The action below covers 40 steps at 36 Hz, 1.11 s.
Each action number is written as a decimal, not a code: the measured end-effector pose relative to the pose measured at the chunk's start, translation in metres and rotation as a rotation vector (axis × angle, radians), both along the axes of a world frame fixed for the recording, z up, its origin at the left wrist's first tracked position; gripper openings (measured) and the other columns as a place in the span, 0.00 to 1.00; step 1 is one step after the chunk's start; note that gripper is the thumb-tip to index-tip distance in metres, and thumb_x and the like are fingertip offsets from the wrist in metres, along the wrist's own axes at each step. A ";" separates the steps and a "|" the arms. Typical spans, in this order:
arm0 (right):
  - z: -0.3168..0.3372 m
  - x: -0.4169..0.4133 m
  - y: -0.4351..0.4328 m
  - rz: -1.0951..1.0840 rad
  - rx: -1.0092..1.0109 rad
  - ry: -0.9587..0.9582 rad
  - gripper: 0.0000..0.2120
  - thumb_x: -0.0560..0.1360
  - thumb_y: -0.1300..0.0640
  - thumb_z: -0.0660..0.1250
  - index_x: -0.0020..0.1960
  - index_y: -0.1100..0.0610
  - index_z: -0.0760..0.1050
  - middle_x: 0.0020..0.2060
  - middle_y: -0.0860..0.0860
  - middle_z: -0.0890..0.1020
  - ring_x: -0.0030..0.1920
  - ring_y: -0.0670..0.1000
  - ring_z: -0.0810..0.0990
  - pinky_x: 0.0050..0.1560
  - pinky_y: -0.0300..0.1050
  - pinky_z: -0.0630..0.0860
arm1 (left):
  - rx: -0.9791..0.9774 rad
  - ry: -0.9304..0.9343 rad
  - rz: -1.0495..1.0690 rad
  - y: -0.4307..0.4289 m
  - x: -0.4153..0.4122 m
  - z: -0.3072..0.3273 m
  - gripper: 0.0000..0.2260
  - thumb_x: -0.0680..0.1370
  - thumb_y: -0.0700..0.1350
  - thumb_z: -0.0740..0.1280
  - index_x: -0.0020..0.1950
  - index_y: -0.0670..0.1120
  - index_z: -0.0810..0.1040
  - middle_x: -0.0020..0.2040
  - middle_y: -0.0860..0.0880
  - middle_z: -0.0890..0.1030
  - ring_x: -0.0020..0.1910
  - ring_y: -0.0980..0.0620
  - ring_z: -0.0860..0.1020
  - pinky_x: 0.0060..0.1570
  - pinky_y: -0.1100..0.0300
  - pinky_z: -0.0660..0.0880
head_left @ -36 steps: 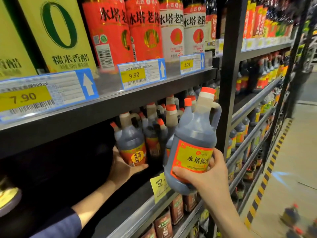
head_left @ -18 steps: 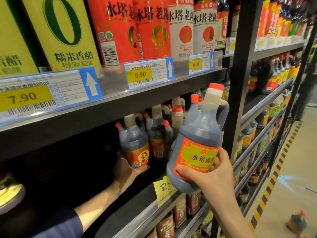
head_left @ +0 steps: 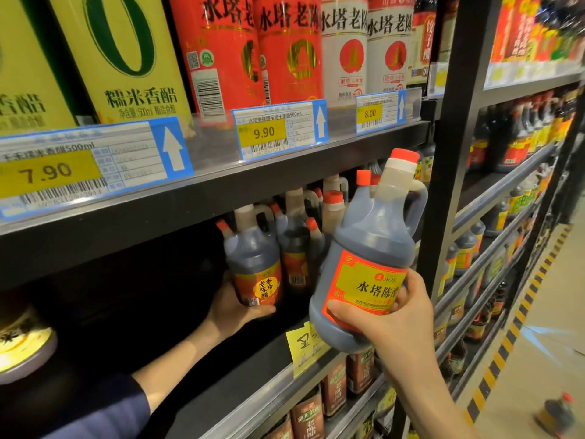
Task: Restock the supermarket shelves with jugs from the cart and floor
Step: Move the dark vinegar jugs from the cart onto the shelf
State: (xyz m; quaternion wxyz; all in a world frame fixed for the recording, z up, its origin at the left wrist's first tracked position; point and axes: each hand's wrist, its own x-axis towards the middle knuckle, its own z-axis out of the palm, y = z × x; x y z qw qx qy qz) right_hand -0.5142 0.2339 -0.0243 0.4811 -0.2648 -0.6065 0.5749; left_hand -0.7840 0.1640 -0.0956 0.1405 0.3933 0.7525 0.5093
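Note:
My right hand (head_left: pixel 391 324) grips a large dark vinegar jug (head_left: pixel 370 245) with an orange cap, a side handle and a red-and-yellow label, held tilted in front of the middle shelf (head_left: pixel 240 372). My left hand (head_left: pixel 235 304) reaches into that shelf and wraps the base of a smaller dark jug (head_left: pixel 254 261) with an orange label. Behind it stand several more capped jugs (head_left: pixel 304 223). One more jug (head_left: pixel 555 413) lies blurred on the floor at the lower right.
The shelf above carries tall yellow cartons (head_left: pixel 123 55) and red bottles (head_left: pixel 221 49), with price tags (head_left: pixel 278 131) on its edge. A black upright post (head_left: pixel 443 147) divides the bays. Left of the jugs the shelf is dark. A yellow-black striped line (head_left: pixel 519 315) runs along the aisle floor.
The view has shifted a little left and closer. My right hand has kept the large jug raised near the shelf. My left hand stays on the small jug.

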 end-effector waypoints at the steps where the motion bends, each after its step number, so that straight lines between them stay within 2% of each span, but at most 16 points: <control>1: 0.000 0.000 0.000 0.003 0.002 0.001 0.40 0.54 0.63 0.82 0.61 0.52 0.69 0.47 0.49 0.82 0.45 0.45 0.83 0.38 0.36 0.80 | 0.004 0.000 0.011 0.000 0.001 0.000 0.42 0.50 0.54 0.81 0.62 0.50 0.71 0.54 0.51 0.82 0.53 0.54 0.81 0.56 0.52 0.77; 4: 0.000 0.001 -0.002 0.007 0.003 0.009 0.39 0.54 0.63 0.82 0.60 0.53 0.69 0.47 0.49 0.82 0.45 0.45 0.83 0.38 0.36 0.80 | 0.013 -0.003 0.032 0.001 0.003 -0.001 0.47 0.50 0.55 0.82 0.65 0.45 0.69 0.55 0.50 0.81 0.52 0.54 0.81 0.54 0.54 0.78; 7: 0.001 0.002 -0.003 0.013 0.009 0.011 0.39 0.54 0.63 0.82 0.60 0.53 0.69 0.47 0.49 0.82 0.44 0.44 0.83 0.38 0.35 0.79 | 0.027 0.000 0.052 0.004 0.006 -0.003 0.42 0.56 0.44 0.84 0.64 0.43 0.67 0.53 0.49 0.81 0.49 0.56 0.81 0.48 0.65 0.77; 8: 0.001 0.003 -0.004 0.016 0.011 0.012 0.38 0.54 0.64 0.82 0.60 0.52 0.68 0.47 0.49 0.82 0.44 0.43 0.83 0.38 0.34 0.79 | 0.035 -0.003 0.058 0.004 0.007 -0.004 0.40 0.56 0.42 0.83 0.63 0.42 0.68 0.53 0.48 0.81 0.49 0.56 0.81 0.48 0.65 0.77; 11: 0.003 0.003 -0.006 0.023 0.019 0.017 0.38 0.55 0.64 0.82 0.59 0.51 0.69 0.46 0.49 0.82 0.44 0.43 0.83 0.37 0.34 0.79 | 0.066 0.007 0.060 0.003 0.007 -0.008 0.45 0.53 0.51 0.83 0.64 0.39 0.69 0.55 0.46 0.81 0.51 0.52 0.82 0.52 0.57 0.79; 15: 0.006 0.003 -0.011 0.033 0.031 0.029 0.35 0.55 0.64 0.81 0.56 0.48 0.69 0.46 0.47 0.81 0.44 0.41 0.82 0.37 0.33 0.78 | 0.045 -0.001 0.046 0.002 0.011 -0.005 0.46 0.57 0.44 0.84 0.68 0.38 0.63 0.58 0.46 0.79 0.54 0.54 0.80 0.51 0.66 0.77; 18: 0.007 0.004 -0.015 0.044 0.037 0.035 0.35 0.55 0.64 0.81 0.56 0.49 0.69 0.45 0.47 0.81 0.44 0.41 0.82 0.37 0.32 0.78 | -0.036 -0.050 0.042 -0.004 0.017 0.011 0.48 0.55 0.57 0.82 0.67 0.43 0.64 0.58 0.50 0.78 0.56 0.52 0.79 0.55 0.60 0.76; 20: 0.007 0.005 -0.018 0.044 0.048 0.030 0.36 0.54 0.64 0.81 0.56 0.49 0.69 0.45 0.47 0.81 0.43 0.41 0.82 0.36 0.32 0.78 | -0.043 -0.074 0.081 -0.012 0.028 0.024 0.46 0.56 0.59 0.80 0.68 0.45 0.66 0.60 0.51 0.78 0.60 0.50 0.77 0.59 0.56 0.73; 23: 0.008 0.005 -0.022 0.056 0.058 0.024 0.36 0.55 0.65 0.81 0.57 0.49 0.68 0.45 0.46 0.81 0.43 0.39 0.81 0.35 0.30 0.77 | 0.148 -0.064 0.240 -0.030 0.055 0.040 0.43 0.65 0.46 0.80 0.74 0.43 0.62 0.70 0.47 0.70 0.70 0.48 0.68 0.67 0.56 0.65; 25: 0.008 0.003 -0.025 0.065 0.063 0.033 0.37 0.55 0.67 0.81 0.57 0.50 0.68 0.44 0.46 0.80 0.43 0.38 0.81 0.35 0.29 0.76 | 0.271 0.016 0.237 -0.047 0.078 0.049 0.33 0.67 0.42 0.77 0.69 0.50 0.67 0.65 0.54 0.72 0.66 0.54 0.71 0.65 0.59 0.67; 28: 0.006 -0.002 -0.029 0.072 0.064 0.049 0.39 0.55 0.67 0.81 0.60 0.54 0.68 0.45 0.47 0.81 0.43 0.39 0.81 0.36 0.30 0.76 | 0.234 0.117 0.020 -0.067 0.107 0.072 0.26 0.65 0.59 0.75 0.59 0.64 0.69 0.56 0.66 0.75 0.59 0.66 0.73 0.56 0.72 0.71; 30: 0.004 -0.007 -0.033 0.071 0.072 0.069 0.40 0.54 0.65 0.82 0.62 0.54 0.69 0.47 0.49 0.81 0.44 0.41 0.82 0.37 0.31 0.77 | 0.161 0.169 -0.096 -0.069 0.122 0.094 0.29 0.62 0.65 0.71 0.61 0.67 0.66 0.59 0.68 0.74 0.60 0.69 0.72 0.56 0.75 0.70; 33: 0.001 -0.015 -0.041 0.083 0.062 0.112 0.41 0.52 0.66 0.82 0.61 0.51 0.69 0.50 0.48 0.82 0.47 0.42 0.83 0.39 0.32 0.78 | 0.087 0.186 -0.205 -0.058 0.138 0.123 0.41 0.59 0.65 0.76 0.68 0.63 0.61 0.60 0.70 0.70 0.60 0.73 0.70 0.56 0.75 0.70; 35: -0.003 -0.021 -0.048 0.080 0.056 0.118 0.43 0.50 0.65 0.83 0.60 0.49 0.69 0.51 0.46 0.81 0.48 0.41 0.82 0.40 0.32 0.77 | 0.056 0.181 -0.240 -0.048 0.144 0.134 0.39 0.58 0.60 0.79 0.64 0.62 0.65 0.56 0.69 0.75 0.55 0.71 0.75 0.52 0.72 0.74; 37: -0.009 -0.026 -0.055 0.070 0.059 0.110 0.41 0.49 0.62 0.82 0.57 0.47 0.70 0.49 0.45 0.81 0.47 0.40 0.82 0.40 0.31 0.77 | 0.031 0.223 -0.219 -0.040 0.147 0.139 0.38 0.56 0.60 0.79 0.63 0.59 0.69 0.55 0.63 0.79 0.53 0.66 0.78 0.52 0.64 0.78; 40: -0.015 -0.028 -0.061 0.075 0.044 0.077 0.37 0.54 0.69 0.81 0.53 0.46 0.68 0.45 0.44 0.80 0.43 0.37 0.81 0.37 0.30 0.75 | 0.017 0.265 -0.205 -0.040 0.145 0.138 0.36 0.57 0.56 0.81 0.62 0.56 0.72 0.53 0.60 0.81 0.51 0.66 0.79 0.52 0.59 0.79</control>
